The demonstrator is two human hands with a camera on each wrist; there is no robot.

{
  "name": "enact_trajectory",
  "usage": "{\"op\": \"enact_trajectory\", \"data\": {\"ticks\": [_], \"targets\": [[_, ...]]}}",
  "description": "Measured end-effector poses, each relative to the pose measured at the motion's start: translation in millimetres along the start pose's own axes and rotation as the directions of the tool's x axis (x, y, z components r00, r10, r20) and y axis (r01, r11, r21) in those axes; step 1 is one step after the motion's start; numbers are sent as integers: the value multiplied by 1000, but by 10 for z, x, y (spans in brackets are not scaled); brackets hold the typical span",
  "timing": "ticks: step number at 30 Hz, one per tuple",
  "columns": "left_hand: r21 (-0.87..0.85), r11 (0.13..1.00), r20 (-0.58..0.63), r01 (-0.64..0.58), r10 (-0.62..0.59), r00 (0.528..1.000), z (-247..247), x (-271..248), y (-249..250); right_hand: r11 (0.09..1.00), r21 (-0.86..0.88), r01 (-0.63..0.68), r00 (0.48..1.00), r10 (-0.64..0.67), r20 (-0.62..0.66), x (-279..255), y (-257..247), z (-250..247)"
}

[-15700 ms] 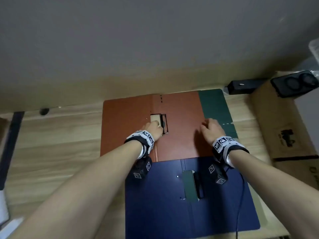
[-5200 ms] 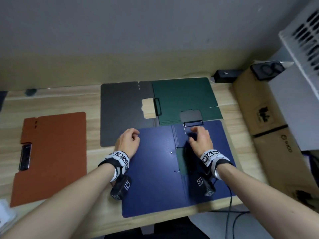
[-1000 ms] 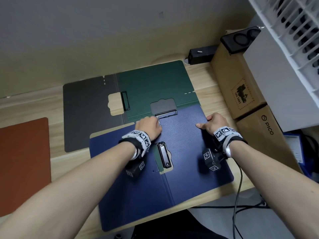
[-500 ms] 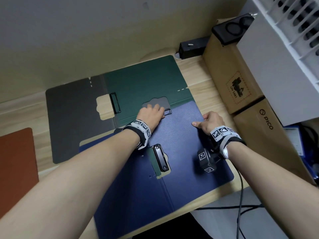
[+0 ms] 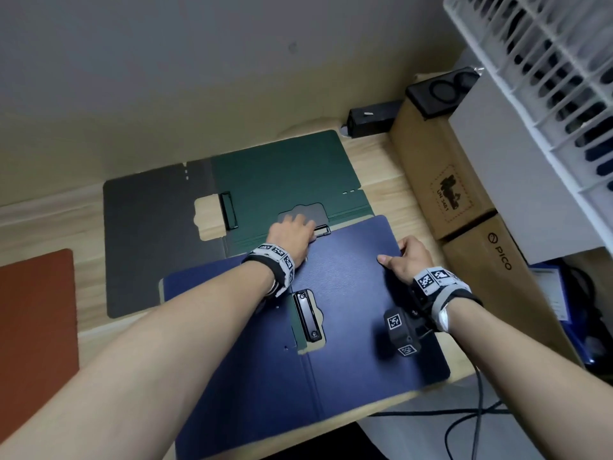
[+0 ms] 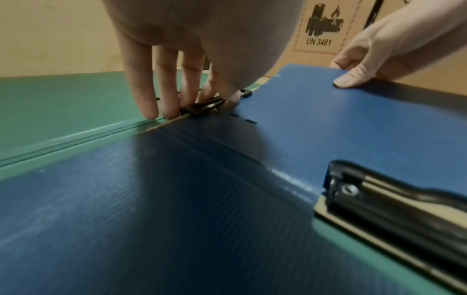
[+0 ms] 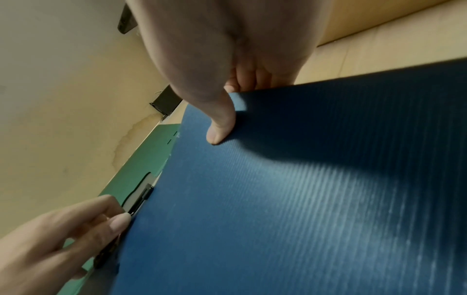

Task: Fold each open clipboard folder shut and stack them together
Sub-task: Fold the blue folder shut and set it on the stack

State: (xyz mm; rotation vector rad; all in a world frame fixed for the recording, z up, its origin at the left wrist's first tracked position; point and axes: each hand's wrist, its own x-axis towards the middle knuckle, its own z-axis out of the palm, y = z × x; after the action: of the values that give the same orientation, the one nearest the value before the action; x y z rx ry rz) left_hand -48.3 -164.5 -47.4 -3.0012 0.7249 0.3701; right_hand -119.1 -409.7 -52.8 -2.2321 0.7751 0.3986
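An open blue folder (image 5: 348, 277) lies skewed on the table, its black clip (image 5: 306, 315) in the middle. Behind it an open green and grey folder (image 5: 282, 174) lies flat. A shut orange folder (image 5: 33, 310) lies at the far left. My left hand (image 5: 298, 227) is at the blue folder's far edge, fingers and thumb pinching a small black clip (image 6: 199, 111) on the green folder (image 6: 63, 99). My right hand (image 5: 404, 257) grips the blue folder's far right corner, thumb (image 7: 220, 129) on top and fingers beneath.
Two cardboard boxes (image 5: 447, 180) stand close on the right, with a white slatted unit (image 5: 547, 78) above them. A black device (image 5: 371, 117) sits at the table's back edge. Cables (image 5: 464, 419) hang below the front edge, which the blue folder overhangs.
My left hand has slid forward from the blue folder's far edge onto the clip by the grey tab. The right hand keeps hold of the same corner.
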Motion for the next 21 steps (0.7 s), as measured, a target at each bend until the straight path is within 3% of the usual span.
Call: {"op": "enact_trajectory", "data": {"ticks": [6, 13, 17, 21], "targets": [[175, 982, 62, -69, 59, 996, -20, 3, 92, 1000, -21, 11, 1000, -11, 7, -98, 82, 29], [141, 989, 45, -41, 35, 998, -3, -17, 90, 996, -42, 80, 997, -80, 13, -142, 117, 44], [-29, 999, 16, 39, -38, 999, -39, -41, -16, 991, -2, 132, 991, -132, -4, -167, 133, 54], [-255, 965, 3, 59, -61, 998, 49, -195, -266, 967, 191, 168, 986, -167, -19, -173, 177, 87]]}}
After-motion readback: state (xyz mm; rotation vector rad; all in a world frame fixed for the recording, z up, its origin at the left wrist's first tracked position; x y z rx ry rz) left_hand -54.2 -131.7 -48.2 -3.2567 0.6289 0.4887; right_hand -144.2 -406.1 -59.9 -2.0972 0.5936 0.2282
